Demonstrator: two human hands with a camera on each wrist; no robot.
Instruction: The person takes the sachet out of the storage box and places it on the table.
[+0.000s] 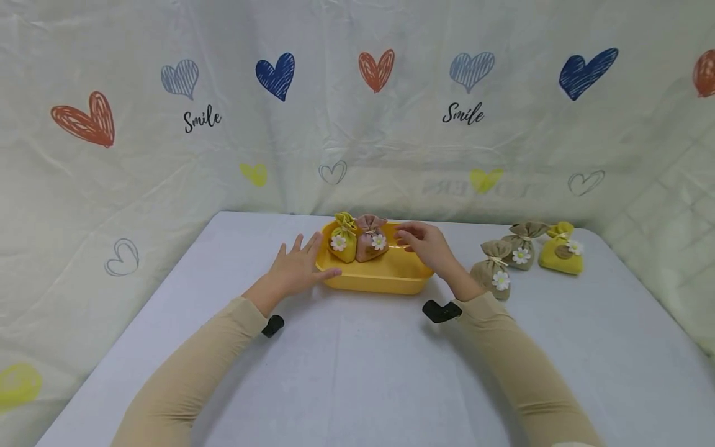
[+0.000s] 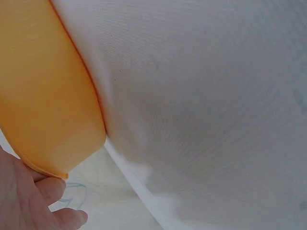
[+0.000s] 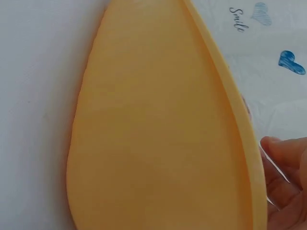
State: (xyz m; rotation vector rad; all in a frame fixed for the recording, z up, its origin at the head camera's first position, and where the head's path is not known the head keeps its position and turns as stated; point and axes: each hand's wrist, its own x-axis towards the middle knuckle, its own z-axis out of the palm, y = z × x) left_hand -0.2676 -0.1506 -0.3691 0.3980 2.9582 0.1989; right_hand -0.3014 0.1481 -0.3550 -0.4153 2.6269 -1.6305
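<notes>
A yellow plastic tray [image 1: 374, 285] stands near the far edge of the table. Inside its left half sit a yellow drawstring pouch [image 1: 347, 246] and a pink drawstring pouch [image 1: 365, 247], side by side, each with a white daisy. My left hand [image 1: 296, 269] lies at the tray's left end with fingers spread; in the left wrist view its fingers [image 2: 52, 190] touch the rim. Over the tray's right end is my right hand [image 1: 429, 247], fingers loosely bent, nothing seen between them. In the right wrist view the tray wall [image 3: 158, 124] covers part of that hand.
To the right of the tray stand two brown drawstring pouches, a nearer one [image 1: 493, 273] and a farther one [image 1: 524, 248], plus another yellow pouch [image 1: 560, 254]. A white cloth covers the table [image 1: 368, 366]. Behind it hangs a curtain [image 1: 413, 143] printed with hearts.
</notes>
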